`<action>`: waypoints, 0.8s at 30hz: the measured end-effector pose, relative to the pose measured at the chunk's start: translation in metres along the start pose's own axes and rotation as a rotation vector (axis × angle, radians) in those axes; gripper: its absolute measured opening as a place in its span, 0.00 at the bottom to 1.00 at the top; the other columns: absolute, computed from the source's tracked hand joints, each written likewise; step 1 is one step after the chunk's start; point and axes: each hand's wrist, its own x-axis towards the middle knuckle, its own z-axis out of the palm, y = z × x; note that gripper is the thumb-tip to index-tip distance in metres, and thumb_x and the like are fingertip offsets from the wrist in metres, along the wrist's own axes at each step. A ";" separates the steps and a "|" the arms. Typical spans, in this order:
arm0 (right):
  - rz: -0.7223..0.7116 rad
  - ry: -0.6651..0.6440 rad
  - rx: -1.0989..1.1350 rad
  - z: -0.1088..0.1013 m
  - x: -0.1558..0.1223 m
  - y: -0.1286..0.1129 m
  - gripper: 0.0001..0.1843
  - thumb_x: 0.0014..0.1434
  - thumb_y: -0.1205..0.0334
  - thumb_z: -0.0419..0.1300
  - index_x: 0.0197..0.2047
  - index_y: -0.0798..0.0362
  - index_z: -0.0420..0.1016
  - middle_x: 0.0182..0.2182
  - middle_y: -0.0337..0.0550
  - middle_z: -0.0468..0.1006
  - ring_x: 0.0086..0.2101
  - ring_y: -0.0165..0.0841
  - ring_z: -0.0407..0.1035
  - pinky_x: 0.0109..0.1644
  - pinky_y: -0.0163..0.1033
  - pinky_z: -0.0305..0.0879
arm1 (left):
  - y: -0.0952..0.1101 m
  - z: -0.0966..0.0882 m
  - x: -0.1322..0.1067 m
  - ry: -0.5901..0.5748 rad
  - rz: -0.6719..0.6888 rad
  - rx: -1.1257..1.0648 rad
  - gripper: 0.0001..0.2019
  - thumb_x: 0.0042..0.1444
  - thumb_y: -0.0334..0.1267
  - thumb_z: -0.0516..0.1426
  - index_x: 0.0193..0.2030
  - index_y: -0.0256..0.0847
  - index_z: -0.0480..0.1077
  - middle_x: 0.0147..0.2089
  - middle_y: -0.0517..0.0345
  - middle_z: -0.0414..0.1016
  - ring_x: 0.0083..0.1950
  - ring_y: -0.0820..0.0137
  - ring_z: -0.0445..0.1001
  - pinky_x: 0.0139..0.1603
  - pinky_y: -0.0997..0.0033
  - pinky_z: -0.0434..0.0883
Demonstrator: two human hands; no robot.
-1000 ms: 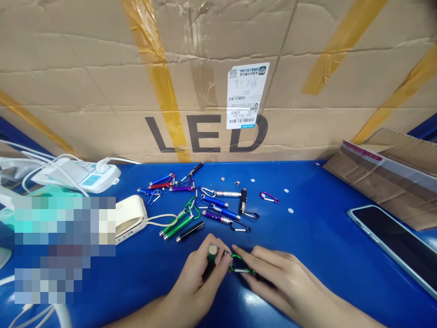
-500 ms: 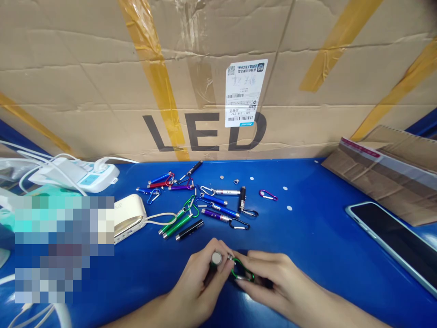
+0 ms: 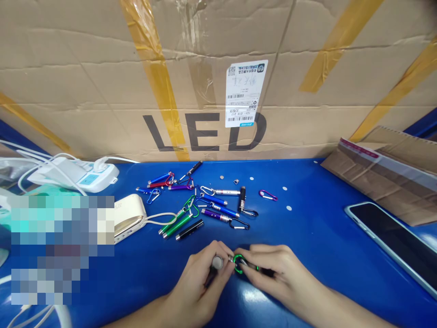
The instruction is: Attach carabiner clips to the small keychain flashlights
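Note:
My left hand (image 3: 200, 282) is closed around a small dark flashlight body (image 3: 216, 263), its round silver end facing up. My right hand (image 3: 273, 275) pinches a green carabiner clip (image 3: 239, 264) with a small cap piece, held right against the flashlight's end. Both hands rest low on the blue table (image 3: 314, 228). Just beyond them lies a pile of several mini keychain flashlights (image 3: 205, 205) in green, blue, purple, red and black, some with clips attached.
A big cardboard box marked LED (image 3: 205, 91) walls off the back. A phone (image 3: 392, 241) lies at the right, flattened cardboard (image 3: 385, 173) behind it. A cream power bank (image 3: 128, 218) and white power strip (image 3: 85, 175) sit left. Small button cells (image 3: 289, 208) and a purple clip (image 3: 268, 195) are scattered.
My right hand has curled in and turned the green carabiner from lying flat to standing on edge against the flashlight end. The left hand has tilted the flashlight slightly.

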 end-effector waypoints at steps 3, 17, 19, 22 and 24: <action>0.021 0.020 -0.006 0.001 0.000 -0.001 0.20 0.65 0.58 0.47 0.30 0.56 0.74 0.23 0.38 0.65 0.24 0.26 0.58 0.27 0.32 0.58 | 0.002 0.000 0.000 0.012 -0.008 -0.007 0.10 0.62 0.31 0.46 0.28 0.42 0.52 0.29 0.62 0.59 0.31 0.75 0.59 0.32 0.77 0.61; -0.045 0.205 0.013 0.007 -0.001 -0.005 0.15 0.65 0.62 0.48 0.35 0.53 0.74 0.30 0.40 0.73 0.29 0.27 0.67 0.33 0.33 0.66 | -0.004 0.005 0.000 0.078 -0.081 0.062 0.14 0.58 0.34 0.52 0.25 0.42 0.49 0.24 0.64 0.59 0.30 0.72 0.68 0.32 0.74 0.66; -0.047 0.207 0.008 0.008 -0.001 -0.006 0.14 0.65 0.63 0.48 0.34 0.54 0.74 0.30 0.40 0.73 0.29 0.27 0.67 0.33 0.32 0.66 | -0.004 0.005 0.000 0.081 -0.089 0.074 0.14 0.57 0.34 0.53 0.25 0.42 0.50 0.23 0.64 0.59 0.28 0.72 0.68 0.31 0.75 0.67; -0.048 0.204 0.000 0.010 -0.002 -0.007 0.13 0.65 0.64 0.48 0.35 0.54 0.73 0.30 0.40 0.73 0.29 0.28 0.67 0.33 0.32 0.66 | -0.001 0.005 0.001 0.096 -0.087 0.078 0.14 0.55 0.34 0.54 0.24 0.42 0.50 0.22 0.64 0.60 0.26 0.73 0.67 0.29 0.76 0.67; -0.047 0.205 -0.012 0.011 -0.002 -0.007 0.13 0.65 0.64 0.48 0.36 0.54 0.73 0.30 0.41 0.72 0.29 0.28 0.67 0.33 0.32 0.66 | 0.001 0.005 0.002 0.091 -0.093 0.080 0.15 0.55 0.34 0.54 0.24 0.42 0.50 0.21 0.64 0.60 0.25 0.74 0.67 0.28 0.77 0.67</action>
